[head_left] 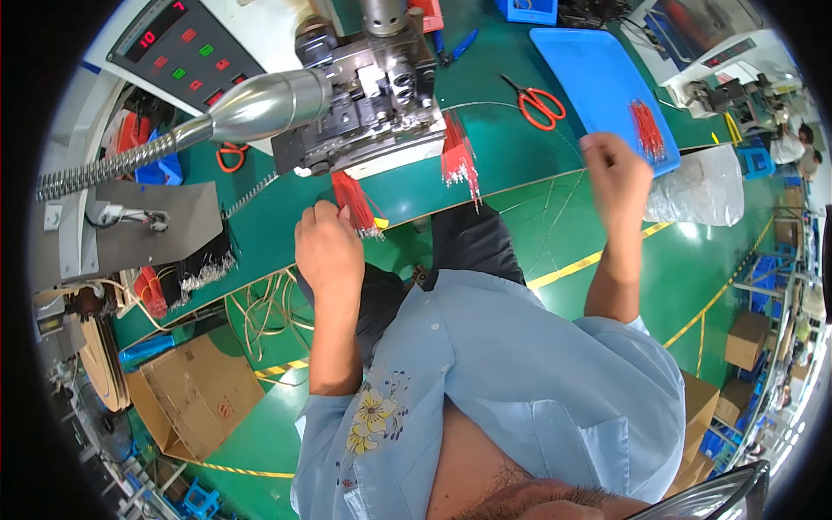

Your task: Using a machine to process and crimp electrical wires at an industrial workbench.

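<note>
My left hand is closed at the left edge of a bundle of red wires, which hangs over the table's front edge below a metal press machine. Its fingertips press against the wires. A second red wire bundle with pale tips hangs at the machine's right side. Raised beside the blue tray, my right hand has its thumb and fingers pinched together. Whatever lies between them is too small to make out. More red wires lie in the tray's near right end.
Orange-handled scissors lie left of the tray, and blue-handled cutters farther back. A flexible metal tube crosses the left side near a control panel. A clear plastic bag hangs at the right edge. A cardboard box stands below left.
</note>
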`<state>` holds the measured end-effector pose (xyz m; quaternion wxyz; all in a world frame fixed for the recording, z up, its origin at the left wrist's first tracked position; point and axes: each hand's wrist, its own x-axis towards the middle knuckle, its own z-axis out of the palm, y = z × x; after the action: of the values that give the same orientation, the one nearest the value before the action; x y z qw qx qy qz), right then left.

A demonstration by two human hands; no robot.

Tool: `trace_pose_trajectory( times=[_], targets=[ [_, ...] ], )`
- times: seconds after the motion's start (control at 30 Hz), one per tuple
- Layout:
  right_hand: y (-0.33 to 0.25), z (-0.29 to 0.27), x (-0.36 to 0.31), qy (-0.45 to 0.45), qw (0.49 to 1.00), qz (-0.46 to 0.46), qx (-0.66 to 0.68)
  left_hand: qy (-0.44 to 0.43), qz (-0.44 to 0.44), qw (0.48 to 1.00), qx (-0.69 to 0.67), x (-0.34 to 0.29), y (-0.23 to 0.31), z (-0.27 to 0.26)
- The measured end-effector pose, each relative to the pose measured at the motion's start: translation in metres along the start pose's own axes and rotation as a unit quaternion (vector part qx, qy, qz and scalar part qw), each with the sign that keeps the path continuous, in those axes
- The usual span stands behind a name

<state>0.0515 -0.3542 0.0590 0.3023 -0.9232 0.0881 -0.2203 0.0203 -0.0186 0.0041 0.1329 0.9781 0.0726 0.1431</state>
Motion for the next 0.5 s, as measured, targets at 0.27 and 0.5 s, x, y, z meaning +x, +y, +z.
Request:
trace_pose_trajectory(
  times=[0.27,0.5],
  targets=[
    [-0.047,0.104,-0.009,-0.136,0.980,-0.131,-0.067,-0.012,-0.008,0.999,-0.028,0.002,-0.008,-0.001],
    [-0.049,0.121,0.003,-0.187,0.965,-0.117,-0.139,-0.030,-0.041,0.997,-0.057,0.007,-0.014,-0.008]
  ],
)
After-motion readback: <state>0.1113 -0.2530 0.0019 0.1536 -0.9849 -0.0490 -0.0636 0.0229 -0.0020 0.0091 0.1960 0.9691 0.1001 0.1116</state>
